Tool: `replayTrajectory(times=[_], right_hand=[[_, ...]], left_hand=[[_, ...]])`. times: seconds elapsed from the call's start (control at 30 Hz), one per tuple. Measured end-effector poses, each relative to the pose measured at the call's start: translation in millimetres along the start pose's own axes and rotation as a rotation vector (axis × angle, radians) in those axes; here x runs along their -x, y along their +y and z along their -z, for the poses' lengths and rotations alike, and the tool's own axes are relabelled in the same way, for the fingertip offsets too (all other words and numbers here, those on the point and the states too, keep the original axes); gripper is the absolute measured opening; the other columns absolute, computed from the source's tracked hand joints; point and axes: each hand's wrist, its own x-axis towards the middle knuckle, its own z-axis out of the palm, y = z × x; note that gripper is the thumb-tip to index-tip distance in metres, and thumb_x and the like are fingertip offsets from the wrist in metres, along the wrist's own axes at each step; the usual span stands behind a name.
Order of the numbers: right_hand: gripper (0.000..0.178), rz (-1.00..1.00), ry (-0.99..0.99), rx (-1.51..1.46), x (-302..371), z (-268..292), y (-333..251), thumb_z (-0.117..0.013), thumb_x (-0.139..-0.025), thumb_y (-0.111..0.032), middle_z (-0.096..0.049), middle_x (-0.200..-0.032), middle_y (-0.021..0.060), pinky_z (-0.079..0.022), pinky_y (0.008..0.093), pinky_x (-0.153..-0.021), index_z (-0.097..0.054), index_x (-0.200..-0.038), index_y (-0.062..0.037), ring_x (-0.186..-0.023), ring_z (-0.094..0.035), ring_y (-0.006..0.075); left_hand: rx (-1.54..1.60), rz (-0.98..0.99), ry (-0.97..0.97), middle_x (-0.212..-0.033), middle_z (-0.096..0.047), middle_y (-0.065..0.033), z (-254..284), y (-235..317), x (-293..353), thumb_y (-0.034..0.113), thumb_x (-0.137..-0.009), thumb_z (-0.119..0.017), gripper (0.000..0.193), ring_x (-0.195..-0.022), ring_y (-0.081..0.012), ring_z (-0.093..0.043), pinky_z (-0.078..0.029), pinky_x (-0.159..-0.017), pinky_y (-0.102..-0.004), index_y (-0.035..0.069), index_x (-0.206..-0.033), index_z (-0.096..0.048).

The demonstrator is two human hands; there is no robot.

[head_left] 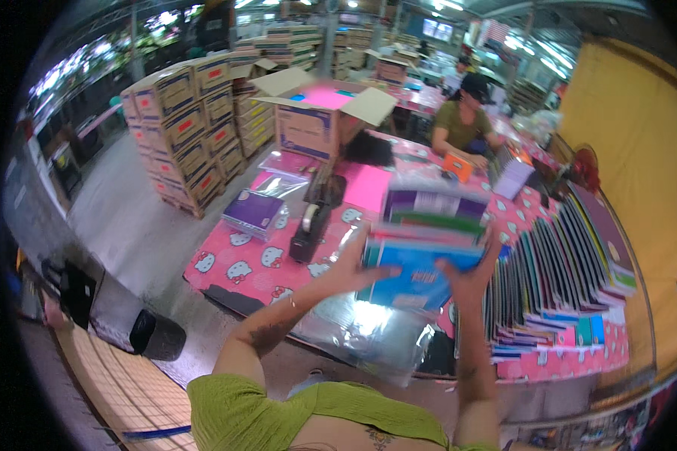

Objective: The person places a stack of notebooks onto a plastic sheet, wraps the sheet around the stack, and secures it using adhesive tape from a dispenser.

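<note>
Above the near part of the table I hold a stack of notebooks (421, 278) with a blue cover in front and green and purple covers behind; the rear ones are blurred. My left hand (361, 267) grips its left edge, thumb across the blue cover. On the right edge is my right hand (470, 274), its thumb also on the front. Beneath the stack lies a clear plastic bag (376, 342), shiny and crumpled. Left of my hands stands a black tape dispenser (308, 231), and beyond it a pink sheet (366, 188). A long row of notebooks (553, 263) stands on the right.
Bagged purple notebooks (254, 210) lie on the left of the pink patterned table (237, 269). An open cardboard box (305, 129) stands at the back. Stacked cartons (184, 128) sit on a pallet. Across the table, a co-worker (459, 124) handles an orange item (457, 167).
</note>
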Motion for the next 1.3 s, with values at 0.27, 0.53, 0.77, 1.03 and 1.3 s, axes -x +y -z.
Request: replayTrajectory(times=[0.27,0.53,0.77,1.03,1.3], right_hand=[[0.120,-0.486,-0.109,-0.190,195.8,-57.6,91.3,-0.093,-0.056,-0.047,-0.045,-0.134,0.0105,-0.040,0.0380,-0.103,-0.029,-0.148,-0.0036,-0.123,-0.045,0.0244],[0.112,-0.477,-0.057,-0.238,213.8,-53.8,108.3,-0.093,-0.063,-0.036,-0.047,-0.131,0.0094,-0.038,0.0363,-0.105,-0.026,-0.147,-0.0041,-0.121,-0.048,0.0229],[0.104,-0.478,-0.150,-0.204,226.9,-44.3,133.0,-0.094,-0.063,-0.032,-0.049,-0.130,0.0106,-0.041,0.0365,-0.102,-0.031,-0.141,-0.0017,-0.119,-0.049,0.0238],[0.095,-0.516,-0.172,-0.263,226.5,-49.4,104.0,-0.088,-0.073,-0.026,-0.052,-0.128,0.0098,-0.046,0.0354,-0.099,-0.029,-0.142,-0.0005,-0.117,-0.052,0.0209],[0.096,-0.498,-0.183,-0.250,213.9,-51.9,103.9,-0.093,-0.060,-0.010,-0.052,-0.125,0.0083,-0.048,0.0361,-0.098,-0.034,-0.135,-0.0077,-0.114,-0.055,0.0214]], left_hand=[[-0.103,0.352,-0.113,-0.131,-0.047,-0.0118,30.9,-115.1,110.9,0.007,-0.073,-0.081,0.096,-0.122,-0.0208,-0.045,-0.039,-0.103,-0.0343,0.006,-0.149,-0.024],[0.131,0.368,-0.110,-0.133,-0.044,-0.0135,26.3,-148.3,105.1,0.012,-0.067,-0.086,0.098,-0.126,-0.0222,-0.041,-0.036,-0.106,-0.0349,0.003,-0.145,-0.026],[-0.070,0.317,-0.293,-0.139,-0.045,-0.0185,43.7,-133.7,91.0,0.024,-0.071,-0.084,0.096,-0.131,-0.0262,-0.040,-0.033,-0.110,-0.0378,-0.001,-0.144,-0.028],[-1.005,-0.190,-0.576,-0.151,-0.027,-0.0311,-19.5,-47.4,66.2,0.045,-0.075,-0.077,0.106,-0.144,-0.0421,-0.023,-0.021,-0.117,-0.0540,-0.011,-0.146,-0.022],[-1.220,-0.002,-0.747,-0.144,-0.038,-0.0304,-3.1,-42.8,40.1,0.057,-0.071,-0.077,0.103,-0.137,-0.0430,-0.035,-0.030,-0.111,-0.0544,-0.009,-0.138,-0.036]])
